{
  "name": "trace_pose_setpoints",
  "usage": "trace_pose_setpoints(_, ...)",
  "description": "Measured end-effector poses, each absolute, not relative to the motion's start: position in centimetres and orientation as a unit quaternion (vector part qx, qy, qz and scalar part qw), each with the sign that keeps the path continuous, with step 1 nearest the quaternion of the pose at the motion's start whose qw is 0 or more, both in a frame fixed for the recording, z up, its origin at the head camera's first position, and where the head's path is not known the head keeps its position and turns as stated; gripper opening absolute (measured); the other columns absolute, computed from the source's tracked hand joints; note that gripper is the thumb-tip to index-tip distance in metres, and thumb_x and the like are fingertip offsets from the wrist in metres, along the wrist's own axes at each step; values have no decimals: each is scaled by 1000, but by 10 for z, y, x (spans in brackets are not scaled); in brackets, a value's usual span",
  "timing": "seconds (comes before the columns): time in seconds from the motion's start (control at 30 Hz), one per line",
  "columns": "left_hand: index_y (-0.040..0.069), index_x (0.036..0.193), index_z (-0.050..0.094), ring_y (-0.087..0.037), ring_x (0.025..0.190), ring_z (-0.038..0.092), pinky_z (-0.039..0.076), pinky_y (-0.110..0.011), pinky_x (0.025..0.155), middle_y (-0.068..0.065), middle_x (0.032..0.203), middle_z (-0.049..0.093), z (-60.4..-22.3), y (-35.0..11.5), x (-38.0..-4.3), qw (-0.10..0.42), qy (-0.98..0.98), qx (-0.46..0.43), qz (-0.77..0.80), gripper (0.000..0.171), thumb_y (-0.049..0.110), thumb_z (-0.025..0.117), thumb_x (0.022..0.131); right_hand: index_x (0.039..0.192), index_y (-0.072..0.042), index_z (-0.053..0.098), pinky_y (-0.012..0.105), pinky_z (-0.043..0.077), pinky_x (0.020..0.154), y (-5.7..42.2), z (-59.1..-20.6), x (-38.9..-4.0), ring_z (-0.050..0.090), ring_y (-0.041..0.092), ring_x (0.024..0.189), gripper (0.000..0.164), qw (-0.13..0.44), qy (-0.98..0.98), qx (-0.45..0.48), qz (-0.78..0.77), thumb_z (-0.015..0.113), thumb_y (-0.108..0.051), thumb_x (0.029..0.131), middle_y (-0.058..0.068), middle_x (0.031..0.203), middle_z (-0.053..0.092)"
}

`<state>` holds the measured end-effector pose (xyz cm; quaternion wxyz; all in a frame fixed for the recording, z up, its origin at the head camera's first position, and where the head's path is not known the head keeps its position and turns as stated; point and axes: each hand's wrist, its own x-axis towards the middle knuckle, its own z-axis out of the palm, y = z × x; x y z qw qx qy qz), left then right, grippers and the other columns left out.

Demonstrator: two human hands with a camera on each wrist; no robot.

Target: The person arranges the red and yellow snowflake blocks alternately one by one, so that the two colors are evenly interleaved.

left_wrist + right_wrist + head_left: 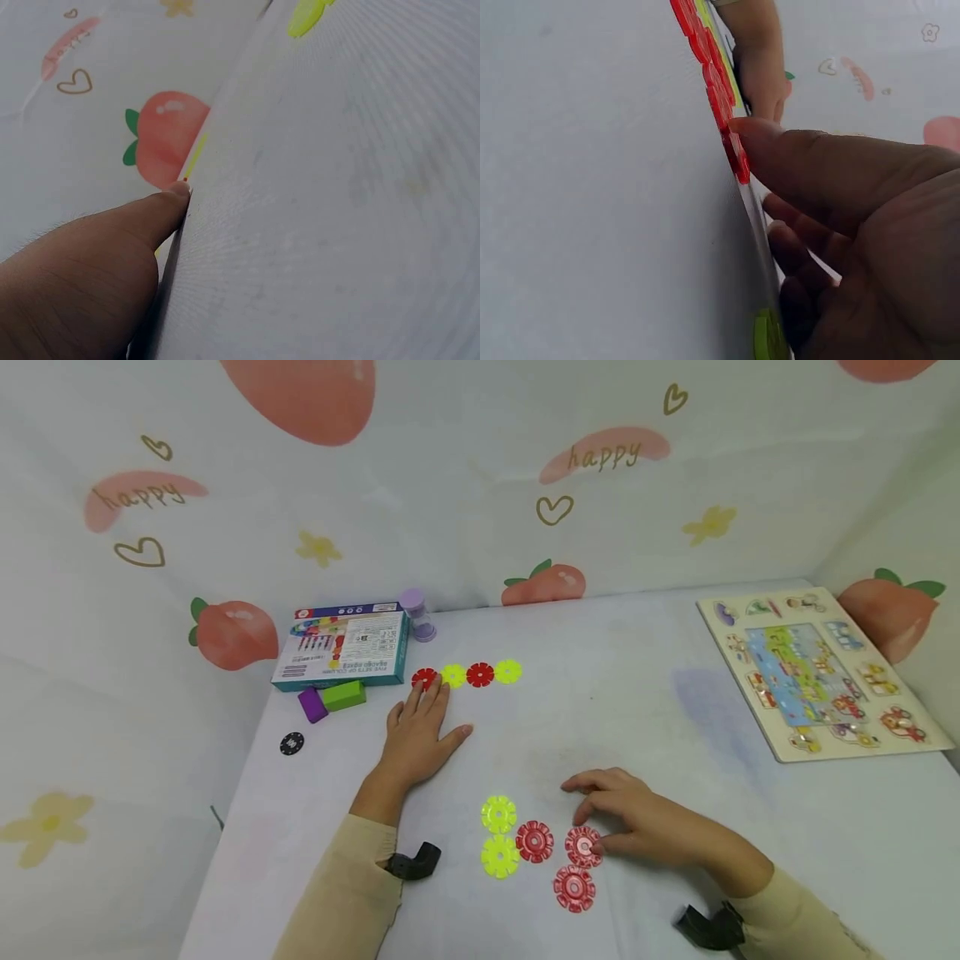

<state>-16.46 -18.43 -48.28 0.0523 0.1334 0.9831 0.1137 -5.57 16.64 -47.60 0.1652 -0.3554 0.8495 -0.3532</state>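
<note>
My left hand [417,739] rests flat on the table, fingertips touching a red flower-shaped disc [422,675] at the left end of a row. Rightward along it lie a yellow disc [453,676], a red disc [481,674] and another yellow disc [509,672]. My right hand [637,818] hovers low over the table, fingers loosely bent, thumb tip touching a red disc [580,847]. Below that lies a red disc [574,889]; to its left are another red disc [535,842] and two yellow discs [499,857]. In the right wrist view, the thumb [780,154] meets the red discs' edge.
At the back left stand a flat toy box [345,647] and a purple sand timer [418,614]. Purple [312,704] and green blocks [344,695] lie before the box, near a black round chip [292,743]. A wooden picture puzzle [817,677] lies at the right.
</note>
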Motion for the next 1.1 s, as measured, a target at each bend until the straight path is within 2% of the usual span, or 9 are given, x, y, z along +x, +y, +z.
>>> trace_pose_setpoints(0.07,20,155,16,-25,144,-5,4,-57,109,1,160,6,-483,-185,-164,54,983,133,114,88,70,42,87,105,-37,61,49,33,100,166,-473,-55,32,11,128,33,171,851,-351,-350,76,-20,82,-14,141,41)
trace_pose_setpoints(0.3,20,155,16,-25,144,-5,3,-56,109,2,160,4,-482,-183,-164,57,982,135,118,87,69,41,88,106,-37,57,49,33,99,167,-466,-52,31,11,129,41,185,854,-350,-337,82,-26,75,-13,143,39)
trace_pose_setpoints(0.4,20,155,16,-25,144,-5,3,-56,109,2,160,4,-483,-184,-165,56,983,134,116,87,70,41,88,98,-35,56,44,37,96,165,-465,-52,38,9,120,34,176,854,-338,-355,80,-23,78,-16,131,49)
trace_pose_setpoints(0.5,20,155,16,-25,144,-5,3,-56,109,2,160,4,-485,-185,-165,53,983,135,115,87,70,41,88,92,-33,56,34,42,87,164,-463,-55,46,7,105,24,173,849,-326,-378,76,-22,83,-17,109,57)
trace_pose_setpoints(0.63,20,155,16,-24,144,-5,3,-56,109,2,160,5,-485,-185,-165,49,983,136,114,88,70,41,87,95,-28,56,27,48,76,166,-458,-64,54,9,88,15,197,838,-287,-420,70,-23,89,-14,91,60)
trace_pose_setpoints(0.73,20,155,16,-25,144,-4,4,-56,109,2,160,5,-485,-186,-165,47,983,136,115,87,70,41,88,99,-24,59,28,50,75,169,-456,-78,59,12,86,9,197,828,-265,-453,64,-19,94,-9,92,63)
trace_pose_setpoints(0.9,20,155,16,-24,144,-5,3,-56,109,2,160,5,-484,-185,-165,54,982,135,117,87,69,41,88,103,-19,67,32,51,76,175,-454,-112,58,16,89,14,145,839,-234,-469,58,-10,96,-5,100,65)
trace_pose_setpoints(1.0,20,155,15,-23,144,-6,3,-56,109,3,160,4,-485,-185,-165,57,982,136,116,87,70,40,88,111,-18,68,35,50,75,173,-452,-135,57,19,93,17,129,854,-192,-467,59,-18,96,-3,108,64)
trace_pose_setpoints(1.1,21,155,15,-23,144,-6,3,-56,109,3,160,3,-485,-185,-165,55,983,134,114,87,71,39,88,123,-19,64,39,49,77,167,-450,-156,55,22,102,30,135,863,-153,-463,60,-31,95,0,121,60)
